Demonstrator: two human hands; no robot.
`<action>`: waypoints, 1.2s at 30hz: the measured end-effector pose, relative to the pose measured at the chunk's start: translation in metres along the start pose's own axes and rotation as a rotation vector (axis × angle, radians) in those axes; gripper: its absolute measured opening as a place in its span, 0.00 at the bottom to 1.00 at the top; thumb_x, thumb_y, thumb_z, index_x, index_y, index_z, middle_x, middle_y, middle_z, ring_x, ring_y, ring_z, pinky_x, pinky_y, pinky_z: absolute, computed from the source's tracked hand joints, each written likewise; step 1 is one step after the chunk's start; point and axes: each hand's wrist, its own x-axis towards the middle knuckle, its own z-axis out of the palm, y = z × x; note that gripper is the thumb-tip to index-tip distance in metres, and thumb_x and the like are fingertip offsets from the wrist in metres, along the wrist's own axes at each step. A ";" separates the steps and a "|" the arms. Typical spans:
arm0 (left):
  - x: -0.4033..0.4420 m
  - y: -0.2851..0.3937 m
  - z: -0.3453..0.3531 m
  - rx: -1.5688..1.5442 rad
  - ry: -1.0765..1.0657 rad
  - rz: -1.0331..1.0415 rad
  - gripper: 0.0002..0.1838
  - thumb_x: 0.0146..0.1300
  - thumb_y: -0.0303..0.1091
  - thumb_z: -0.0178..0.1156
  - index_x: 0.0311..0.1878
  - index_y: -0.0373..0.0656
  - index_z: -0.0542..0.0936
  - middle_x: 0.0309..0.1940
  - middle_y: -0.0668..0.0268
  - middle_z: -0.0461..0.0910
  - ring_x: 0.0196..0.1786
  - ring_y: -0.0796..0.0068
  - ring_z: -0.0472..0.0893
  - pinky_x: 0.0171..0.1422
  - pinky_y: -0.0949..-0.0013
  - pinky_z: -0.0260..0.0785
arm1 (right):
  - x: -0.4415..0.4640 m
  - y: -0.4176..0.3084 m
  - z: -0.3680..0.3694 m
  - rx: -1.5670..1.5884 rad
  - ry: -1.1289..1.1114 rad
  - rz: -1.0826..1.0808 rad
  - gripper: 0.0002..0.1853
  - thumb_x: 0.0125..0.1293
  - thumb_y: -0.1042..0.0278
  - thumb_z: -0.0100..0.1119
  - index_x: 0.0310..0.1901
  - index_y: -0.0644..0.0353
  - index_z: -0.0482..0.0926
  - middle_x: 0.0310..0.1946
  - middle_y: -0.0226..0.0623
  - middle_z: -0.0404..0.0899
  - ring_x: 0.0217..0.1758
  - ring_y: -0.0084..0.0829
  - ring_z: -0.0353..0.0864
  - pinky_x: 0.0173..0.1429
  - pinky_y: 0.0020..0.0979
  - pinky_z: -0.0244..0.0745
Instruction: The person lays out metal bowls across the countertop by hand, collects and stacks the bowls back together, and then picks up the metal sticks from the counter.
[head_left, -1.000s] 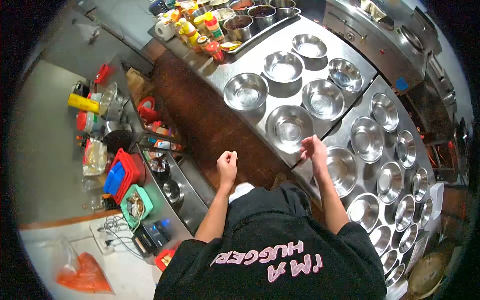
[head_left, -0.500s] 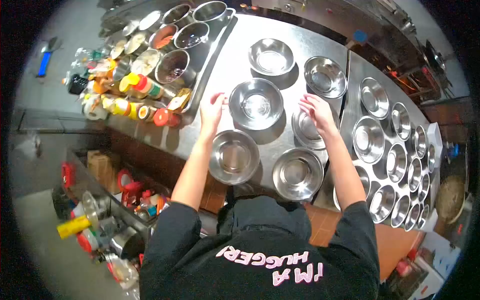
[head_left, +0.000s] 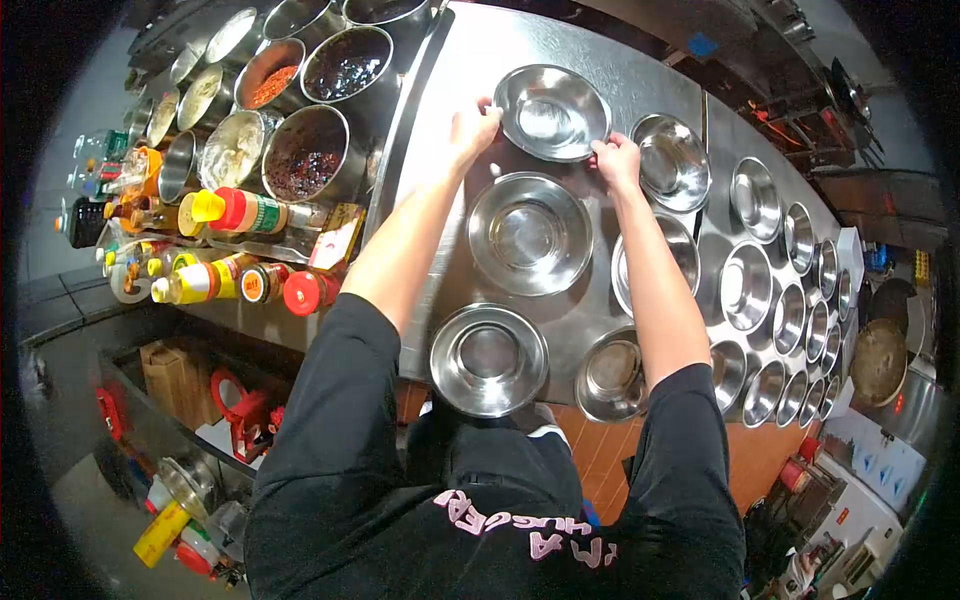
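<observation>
- Between both hands, over the metal table [head_left: 440, 190], the far steel bowl [head_left: 552, 108] is held.
- Its left rim is pinched by the left hand [head_left: 475, 130].
- Its lower-right rim is gripped by the right hand [head_left: 617, 160].

Bowls [head_left: 530, 234] lie right of the pots [head_left: 306, 153] and bottles [head_left: 205, 279].

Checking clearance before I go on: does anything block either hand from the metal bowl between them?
Nothing visible does: the left hand and right hand are both at the metal bowl's rim. The neighbouring bowl lies beyond the right hand.
</observation>
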 end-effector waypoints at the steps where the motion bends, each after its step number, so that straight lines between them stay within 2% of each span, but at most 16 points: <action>1: -0.003 0.001 0.000 -0.213 -0.047 -0.037 0.09 0.58 0.34 0.55 0.29 0.37 0.78 0.19 0.67 0.75 0.25 0.80 0.74 0.31 0.76 0.67 | -0.009 -0.008 -0.002 0.057 0.035 -0.051 0.13 0.56 0.75 0.59 0.42 0.71 0.73 0.23 0.32 0.76 0.18 0.20 0.73 0.24 0.22 0.71; 3: -0.012 0.003 -0.008 -0.155 -0.045 0.003 0.09 0.57 0.33 0.55 0.30 0.37 0.78 0.18 0.68 0.75 0.25 0.80 0.75 0.30 0.76 0.67 | -0.047 -0.047 -0.012 0.105 0.042 -0.105 0.11 0.57 0.77 0.58 0.41 0.72 0.72 0.23 0.31 0.74 0.18 0.19 0.71 0.23 0.22 0.69; 6: -0.035 -0.001 -0.010 -0.070 -0.030 0.041 0.10 0.58 0.34 0.56 0.34 0.36 0.79 0.17 0.67 0.76 0.22 0.80 0.76 0.29 0.75 0.68 | -0.076 -0.027 -0.036 0.088 -0.040 -0.209 0.12 0.57 0.78 0.58 0.42 0.72 0.71 0.24 0.31 0.75 0.19 0.18 0.72 0.24 0.21 0.68; 7: -0.053 -0.005 -0.014 -0.106 -0.052 0.060 0.23 0.56 0.37 0.59 0.50 0.26 0.75 0.18 0.59 0.79 0.22 0.78 0.80 0.29 0.74 0.72 | -0.102 -0.031 -0.041 0.060 -0.033 -0.182 0.12 0.57 0.78 0.58 0.42 0.72 0.71 0.24 0.30 0.74 0.20 0.17 0.72 0.24 0.21 0.68; 9: -0.089 -0.010 -0.018 0.091 -0.014 0.036 0.20 0.56 0.37 0.58 0.49 0.33 0.78 0.19 0.59 0.80 0.21 0.76 0.80 0.30 0.70 0.72 | -0.149 -0.028 -0.041 0.086 -0.009 -0.161 0.12 0.56 0.78 0.58 0.42 0.72 0.71 0.23 0.28 0.72 0.21 0.16 0.71 0.24 0.19 0.66; 12: -0.147 0.004 -0.026 0.093 -0.015 -0.025 0.18 0.56 0.38 0.57 0.47 0.37 0.79 0.19 0.55 0.79 0.22 0.67 0.81 0.31 0.65 0.72 | -0.180 0.023 -0.034 0.081 0.053 -0.193 0.14 0.56 0.79 0.57 0.44 0.72 0.71 0.22 0.26 0.69 0.21 0.15 0.68 0.25 0.17 0.64; 14: -0.163 -0.023 -0.020 0.262 0.029 0.057 0.16 0.58 0.33 0.57 0.48 0.35 0.79 0.16 0.60 0.77 0.20 0.76 0.77 0.29 0.70 0.70 | -0.199 0.041 -0.028 -0.054 0.134 -0.215 0.23 0.54 0.77 0.59 0.52 0.73 0.70 0.21 0.29 0.70 0.20 0.16 0.68 0.27 0.21 0.65; 15: -0.171 -0.025 -0.021 0.325 0.026 0.052 0.16 0.56 0.35 0.57 0.46 0.37 0.79 0.17 0.56 0.78 0.22 0.66 0.79 0.32 0.65 0.72 | -0.206 0.042 -0.027 -0.160 0.125 -0.215 0.22 0.54 0.76 0.60 0.51 0.74 0.71 0.21 0.29 0.71 0.21 0.16 0.69 0.26 0.21 0.66; 16: -0.174 -0.035 -0.018 0.325 0.033 0.058 0.16 0.56 0.35 0.57 0.46 0.37 0.79 0.17 0.56 0.78 0.22 0.66 0.79 0.32 0.65 0.72 | -0.212 0.040 -0.026 -0.268 0.115 -0.219 0.22 0.54 0.74 0.61 0.50 0.74 0.72 0.21 0.28 0.71 0.21 0.15 0.69 0.25 0.22 0.66; 19: -0.182 -0.047 -0.013 0.534 0.098 0.123 0.18 0.53 0.39 0.58 0.43 0.37 0.78 0.24 0.52 0.79 0.33 0.53 0.81 0.40 0.56 0.72 | -0.221 0.036 -0.023 -0.480 0.157 -0.284 0.23 0.54 0.67 0.63 0.51 0.69 0.74 0.22 0.37 0.73 0.24 0.33 0.73 0.35 0.33 0.71; 23: -0.184 -0.047 -0.015 0.606 0.136 0.073 0.23 0.53 0.39 0.58 0.51 0.36 0.73 0.32 0.48 0.80 0.40 0.51 0.80 0.46 0.57 0.72 | -0.224 0.040 -0.023 -0.614 0.198 -0.423 0.20 0.54 0.70 0.59 0.49 0.68 0.72 0.25 0.44 0.72 0.30 0.45 0.73 0.40 0.41 0.70; 26: -0.173 -0.053 -0.018 0.309 0.016 -0.055 0.21 0.54 0.38 0.58 0.48 0.35 0.74 0.30 0.49 0.80 0.37 0.55 0.82 0.44 0.59 0.72 | -0.210 0.061 -0.019 -0.455 0.189 -0.356 0.18 0.56 0.70 0.58 0.48 0.67 0.73 0.29 0.46 0.76 0.33 0.43 0.76 0.40 0.39 0.71; 28: -0.155 -0.071 -0.014 0.312 -0.028 -0.013 0.19 0.55 0.37 0.57 0.47 0.35 0.76 0.27 0.50 0.81 0.33 0.58 0.82 0.42 0.60 0.73 | -0.173 0.090 -0.019 -0.355 -0.002 -0.097 0.09 0.58 0.74 0.53 0.39 0.69 0.76 0.23 0.41 0.76 0.28 0.29 0.78 0.34 0.31 0.73; 30: -0.151 -0.082 -0.011 0.397 -0.053 0.053 0.18 0.56 0.37 0.56 0.45 0.34 0.77 0.23 0.54 0.81 0.28 0.62 0.82 0.37 0.63 0.74 | -0.179 0.074 -0.021 -0.120 -0.071 -0.041 0.06 0.57 0.77 0.52 0.34 0.69 0.76 0.21 0.36 0.76 0.25 0.22 0.76 0.28 0.27 0.73; 31: -0.158 -0.063 -0.020 0.287 -0.163 -0.109 0.18 0.56 0.35 0.55 0.46 0.33 0.76 0.23 0.55 0.81 0.25 0.66 0.82 0.34 0.65 0.73 | -0.191 0.062 -0.023 -0.053 -0.061 -0.054 0.05 0.58 0.77 0.51 0.33 0.68 0.76 0.22 0.34 0.76 0.24 0.21 0.75 0.27 0.25 0.74; 36: -0.227 -0.016 -0.054 0.270 0.009 0.073 0.15 0.55 0.35 0.52 0.40 0.34 0.77 0.22 0.52 0.79 0.28 0.58 0.81 0.37 0.60 0.73 | -0.267 0.022 -0.042 0.066 -0.115 -0.139 0.04 0.60 0.79 0.51 0.36 0.68 0.74 0.23 0.27 0.70 0.24 0.16 0.72 0.28 0.21 0.75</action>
